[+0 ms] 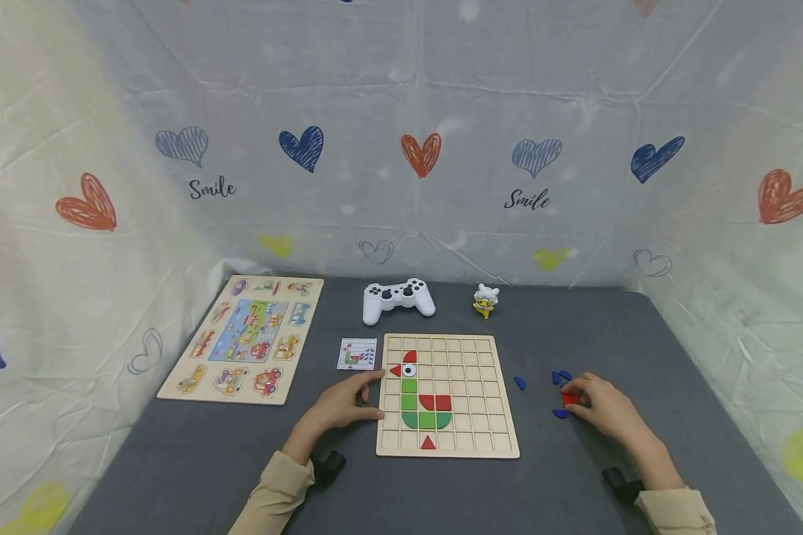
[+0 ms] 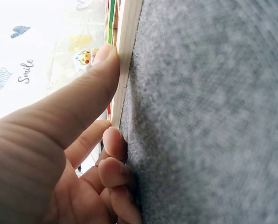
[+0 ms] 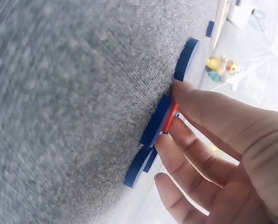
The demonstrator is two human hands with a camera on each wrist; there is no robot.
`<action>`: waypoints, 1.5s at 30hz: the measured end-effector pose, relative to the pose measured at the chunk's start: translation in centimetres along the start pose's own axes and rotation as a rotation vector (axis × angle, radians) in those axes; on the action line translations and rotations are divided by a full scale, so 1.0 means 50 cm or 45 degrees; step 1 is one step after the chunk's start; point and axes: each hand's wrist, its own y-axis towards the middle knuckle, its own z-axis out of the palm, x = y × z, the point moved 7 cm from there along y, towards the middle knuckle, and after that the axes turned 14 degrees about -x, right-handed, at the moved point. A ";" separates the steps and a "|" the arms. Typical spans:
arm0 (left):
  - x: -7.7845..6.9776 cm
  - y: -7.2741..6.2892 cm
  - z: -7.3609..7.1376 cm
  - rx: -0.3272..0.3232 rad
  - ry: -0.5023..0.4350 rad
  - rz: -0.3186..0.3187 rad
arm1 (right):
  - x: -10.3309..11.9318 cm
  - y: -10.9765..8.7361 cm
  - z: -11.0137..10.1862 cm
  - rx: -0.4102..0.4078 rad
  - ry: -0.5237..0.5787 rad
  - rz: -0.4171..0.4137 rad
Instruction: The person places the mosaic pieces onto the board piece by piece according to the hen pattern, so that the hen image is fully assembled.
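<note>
At the left edge of a wooden grid board [image 1: 475, 423], my left hand [image 1: 344, 401] rests its thumb [image 2: 107, 63] and index fingertip against the side. Its other fingers curl loosely near the table. Red and green pieces, with a white eye piece [image 1: 409, 370], form a bird-like figure in the grid. To the right of the board, my right hand [image 1: 602, 405] pinches a red square piece [image 1: 569, 400] between thumb and fingers. In the right wrist view, a blue piece [image 3: 156, 121] overlaps the red one. More blue pieces [image 1: 560, 414] lie around those fingertips.
A lone blue piece [image 1: 520, 383] lies by the board's right edge. A pattern card [image 1: 357, 354] sits at its upper left. Behind stand a white game controller [image 1: 398, 299] and a small yellow-and-white figurine [image 1: 485, 300]. A vehicle puzzle board [image 1: 204, 371] occupies the left side.
</note>
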 end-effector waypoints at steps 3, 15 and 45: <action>-0.001 -0.001 -0.001 -0.001 -0.001 -0.003 | 0.007 0.003 -0.003 -0.025 -0.034 -0.008; 0.003 0.000 0.001 0.008 -0.014 -0.020 | 0.075 0.028 0.011 -0.100 -0.020 -0.066; 0.002 -0.002 -0.001 0.001 -0.056 0.018 | 0.256 0.059 0.112 0.053 0.215 -0.215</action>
